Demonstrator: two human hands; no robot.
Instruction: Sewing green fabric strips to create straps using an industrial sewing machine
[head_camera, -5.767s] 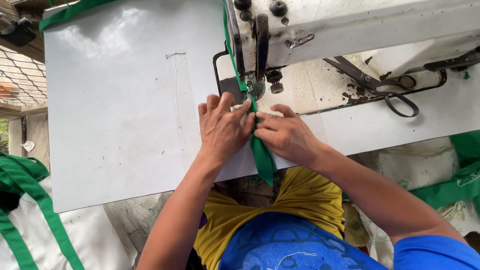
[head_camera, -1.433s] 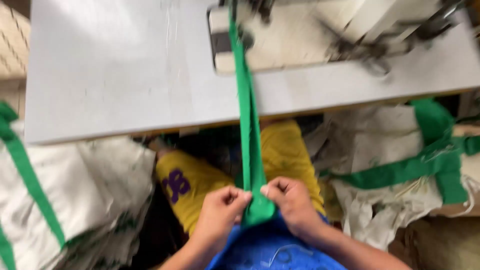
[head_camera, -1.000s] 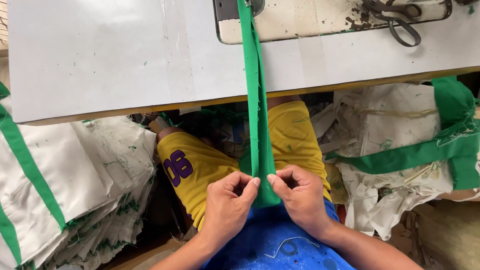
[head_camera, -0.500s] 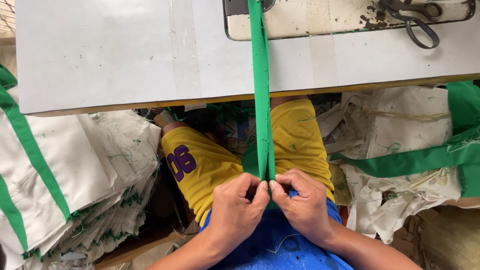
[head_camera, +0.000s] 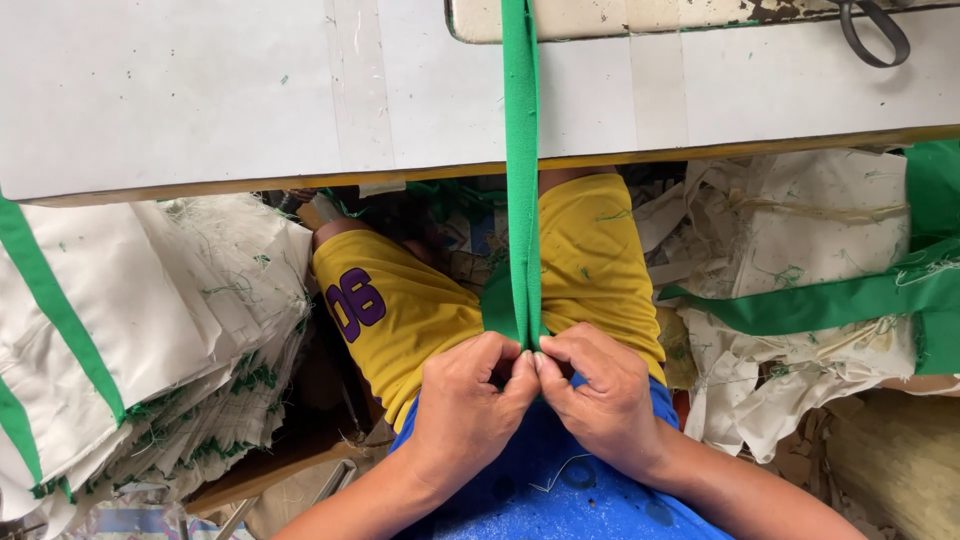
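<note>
Below the white table's (head_camera: 200, 100) edge, the left hand (head_camera: 465, 405) and right hand (head_camera: 600, 400) meet, both pinching a long folded green fabric strip (head_camera: 521, 180) stretched taut over yellow shorts (head_camera: 400, 300).

The table (head_camera: 200, 90) fills the top, from ten o'clock to two o'clock. On it at twelve o'clock sits the sewing machine base (head_camera: 640, 15), with scissors (head_camera: 872, 30) at one o'clock. A cloth strip (head_camera: 521, 170) runs from the base straight down over the table edge to the middle. There the left hand (head_camera: 468, 405) and right hand (head_camera: 600, 400) meet side by side, touching, pinching the strip's low end above the lap. A stack of bags (head_camera: 130, 340) lies at nine o'clock. A heap of bags (head_camera: 800, 300) lies at three o'clock.
</note>
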